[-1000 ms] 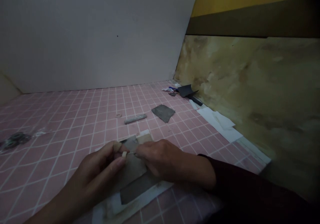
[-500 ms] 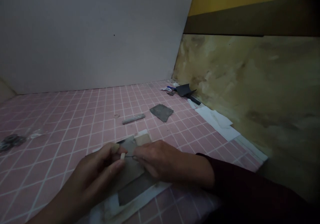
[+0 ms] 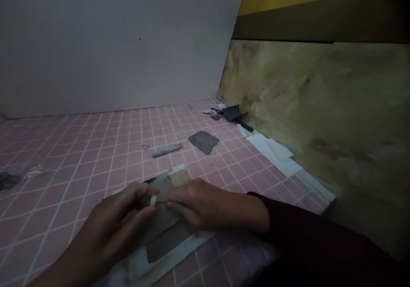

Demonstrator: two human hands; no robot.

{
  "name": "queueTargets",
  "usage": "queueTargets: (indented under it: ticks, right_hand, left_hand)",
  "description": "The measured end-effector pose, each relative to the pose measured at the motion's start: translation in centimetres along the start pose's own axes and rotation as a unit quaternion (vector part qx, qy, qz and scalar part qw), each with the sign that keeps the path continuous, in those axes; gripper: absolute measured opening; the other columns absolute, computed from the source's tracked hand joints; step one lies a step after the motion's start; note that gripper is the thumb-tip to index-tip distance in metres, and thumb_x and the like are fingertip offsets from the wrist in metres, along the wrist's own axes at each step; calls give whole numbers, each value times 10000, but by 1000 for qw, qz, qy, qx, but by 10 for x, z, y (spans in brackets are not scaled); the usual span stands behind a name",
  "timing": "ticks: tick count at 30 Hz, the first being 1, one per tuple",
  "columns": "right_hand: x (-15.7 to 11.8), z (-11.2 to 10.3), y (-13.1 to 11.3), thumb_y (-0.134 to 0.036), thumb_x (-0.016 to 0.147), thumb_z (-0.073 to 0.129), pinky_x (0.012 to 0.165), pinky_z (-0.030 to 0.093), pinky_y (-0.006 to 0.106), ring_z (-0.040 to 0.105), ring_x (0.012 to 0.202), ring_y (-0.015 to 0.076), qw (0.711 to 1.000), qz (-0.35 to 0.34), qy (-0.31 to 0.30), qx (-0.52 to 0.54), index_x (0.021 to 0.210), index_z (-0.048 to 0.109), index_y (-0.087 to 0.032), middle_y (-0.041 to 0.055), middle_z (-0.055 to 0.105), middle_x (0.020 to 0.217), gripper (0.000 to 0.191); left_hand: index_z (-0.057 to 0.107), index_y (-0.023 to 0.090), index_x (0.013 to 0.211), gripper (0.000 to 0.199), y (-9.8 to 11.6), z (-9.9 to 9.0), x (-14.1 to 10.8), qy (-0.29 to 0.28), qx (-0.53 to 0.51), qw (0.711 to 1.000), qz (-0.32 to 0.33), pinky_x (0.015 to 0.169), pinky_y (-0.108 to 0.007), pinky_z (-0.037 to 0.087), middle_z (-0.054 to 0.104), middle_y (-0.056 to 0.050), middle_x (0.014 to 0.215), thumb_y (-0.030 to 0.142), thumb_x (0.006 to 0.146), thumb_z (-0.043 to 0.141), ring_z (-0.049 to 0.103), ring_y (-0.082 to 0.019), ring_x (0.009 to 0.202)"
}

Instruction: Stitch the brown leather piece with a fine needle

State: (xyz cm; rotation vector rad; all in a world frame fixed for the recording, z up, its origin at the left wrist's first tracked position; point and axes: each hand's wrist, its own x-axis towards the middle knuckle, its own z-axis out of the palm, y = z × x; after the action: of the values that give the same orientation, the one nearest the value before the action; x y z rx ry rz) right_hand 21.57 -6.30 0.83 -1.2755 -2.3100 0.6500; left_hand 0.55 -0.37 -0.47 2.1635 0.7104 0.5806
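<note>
Between the thumb and fingers of my left hand (image 3: 120, 223) is a small pale ring-like piece (image 3: 153, 200). A wrapping is on one finger of that hand. My right hand (image 3: 195, 201) pinches a thin dark rod (image 3: 162, 202), whose tip reaches the pale piece. Both hands are just above a stack of grey sheets (image 3: 163, 240) lying on white paper (image 3: 179, 251). A beige pad (image 3: 179, 177) lies at the far edge of the stack.
On the pink checked surface (image 3: 96, 159) are a grey sheet (image 3: 204, 142), a grey cylinder (image 3: 167, 150) and a small ring (image 3: 145, 146). A black scoop (image 3: 235, 113) and white papers (image 3: 275, 152) lie along the right wall. Plastic (image 3: 33, 171) is at far left.
The whole view has shifted slightly, so things appear a little further left. Both hands keep their hold, with the rod still at the pale piece.
</note>
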Motion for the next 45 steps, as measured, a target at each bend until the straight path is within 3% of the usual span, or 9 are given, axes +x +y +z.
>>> queueTargets:
  ticks: [4,9,12,18,22,25,32,38,45]
  right_hand:
    - [4,-9,-2,-157,948,424,558,386,174,485,530,58,984,14,-88,153,638,494,-153,-44,516,570,317]
    - [-1,6,1,-76,848,465,588,381,223,498,650,111,998,-19,40,-43,896,567,-152,12,593,774,136]
    - [-3,7,0,-74,842,458,585,378,225,498,649,114,998,-17,39,-51,918,565,-159,14,597,791,157]
    - [4,-8,-3,-164,941,397,544,381,190,488,526,74,973,46,-109,198,629,477,-157,-34,504,567,322]
    - [-1,8,4,-116,877,442,574,345,228,459,611,102,999,-8,48,1,794,541,-158,-6,536,702,135]
    - [-3,15,7,-85,843,445,565,325,239,440,617,109,995,-7,69,-70,828,532,-162,-3,524,721,117]
    - [4,-7,-1,-179,945,389,542,382,197,475,524,77,971,54,-113,206,618,461,-163,-38,480,557,335]
    - [-2,15,7,-94,840,451,576,351,243,472,636,119,994,-16,66,-84,877,548,-166,6,562,760,126]
    - [3,-7,-3,-133,935,418,564,378,185,491,554,69,988,24,-78,133,668,483,-157,-39,513,596,276]
  left_hand:
    - [526,230,1044,202,2,-3,-2,-17,33,999,6,619,-220,462,625,-19,876,367,904,473,596,-155,750]
    - [520,199,921,194,4,-8,3,-49,-27,998,-23,543,-214,410,536,13,701,373,934,435,506,-116,599]
    - [515,200,945,140,0,-8,5,-54,-5,998,10,551,-207,400,512,25,688,323,936,448,499,-107,600]
    - [513,216,1051,147,-3,-5,3,-39,50,995,72,636,-219,424,585,-1,840,261,913,493,564,-129,739]
    - [520,198,979,130,0,-9,5,-37,2,999,26,567,-202,402,540,19,733,302,934,457,521,-106,636]
    - [517,190,954,150,1,-9,5,-37,-10,999,3,537,-198,382,523,27,693,322,936,450,497,-101,599]
    - [531,210,1054,162,2,-2,1,-3,62,997,49,684,-244,421,594,-12,863,263,908,486,551,-140,775]
    - [514,185,937,166,5,-10,5,-52,-27,998,-16,533,-202,373,499,32,659,329,937,433,472,-101,582]
    - [522,211,1024,154,1,-2,2,-7,55,998,27,616,-230,402,577,-4,818,304,910,474,544,-141,725]
